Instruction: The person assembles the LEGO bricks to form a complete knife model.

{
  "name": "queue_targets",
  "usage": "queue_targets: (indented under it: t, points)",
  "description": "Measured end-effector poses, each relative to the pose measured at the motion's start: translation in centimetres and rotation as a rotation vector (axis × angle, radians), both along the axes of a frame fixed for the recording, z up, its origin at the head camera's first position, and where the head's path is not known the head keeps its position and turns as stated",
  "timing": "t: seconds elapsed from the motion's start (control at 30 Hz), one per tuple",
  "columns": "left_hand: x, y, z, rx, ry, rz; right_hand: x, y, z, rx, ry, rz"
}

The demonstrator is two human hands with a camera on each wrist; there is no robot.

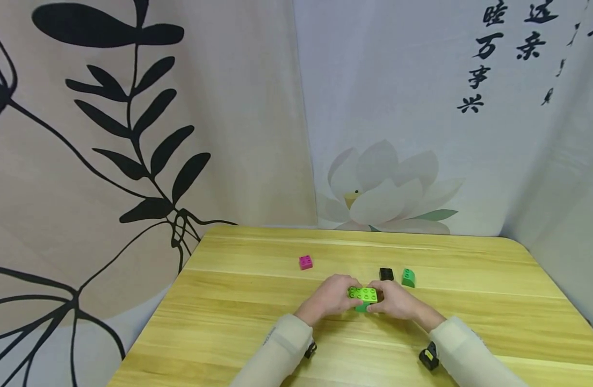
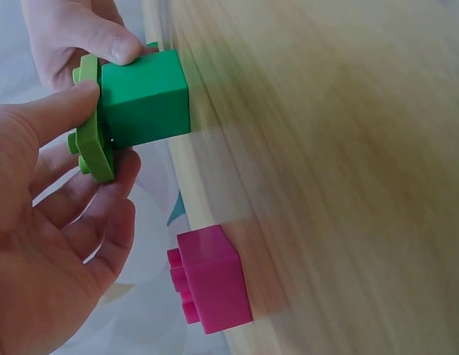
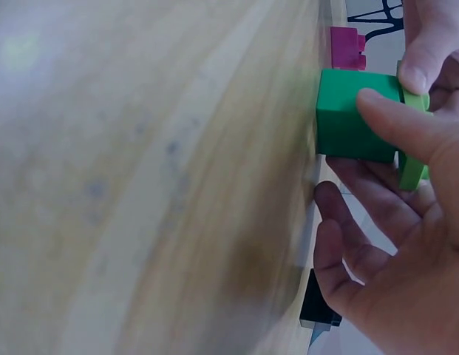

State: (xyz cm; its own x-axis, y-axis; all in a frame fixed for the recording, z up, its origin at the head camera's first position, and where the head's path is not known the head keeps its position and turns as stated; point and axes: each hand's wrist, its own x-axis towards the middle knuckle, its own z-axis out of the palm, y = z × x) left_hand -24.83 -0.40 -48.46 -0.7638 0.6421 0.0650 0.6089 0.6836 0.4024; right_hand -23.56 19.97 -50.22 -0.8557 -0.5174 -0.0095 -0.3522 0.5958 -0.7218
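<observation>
Both hands meet over the middle of the table around two toy building bricks. The light green brick (image 1: 364, 294) is flat and studded, and lies across the top of a taller dark green brick (image 2: 146, 97). My left hand (image 1: 334, 295) pinches the light green brick by its edge between thumb and fingers. From the other side, my right hand (image 1: 397, 299) grips the dark green brick, its thumb flat on the brick's side in the right wrist view. In that view the light green brick (image 3: 412, 148) sits slightly tilted on the dark green one.
A magenta brick (image 1: 305, 262) stands beyond the left hand. Past the right hand are a black brick (image 1: 386, 274) and a green brick with a curved side (image 1: 409, 277). Printed curtains hang behind the wooden table (image 1: 229, 301).
</observation>
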Motion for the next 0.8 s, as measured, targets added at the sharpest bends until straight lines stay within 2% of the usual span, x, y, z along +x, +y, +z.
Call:
queue_targets:
  t: [0.17, 0.57, 0.8]
  points:
    - [0.23, 0.07, 0.34, -0.047, 0.034, -0.002, 0.07, -0.01, 0.01, 0.006, -0.014, -0.006]
    - [0.35, 0.19, 0.88, -0.093, 0.073, -0.018, 0.13, -0.01, 0.39, 0.001, 0.003, 0.004]
    - [0.01, 0.09, 0.44, -0.052, 0.010, 0.002, 0.01, -0.11, 0.17, 0.013, -0.007, -0.004]
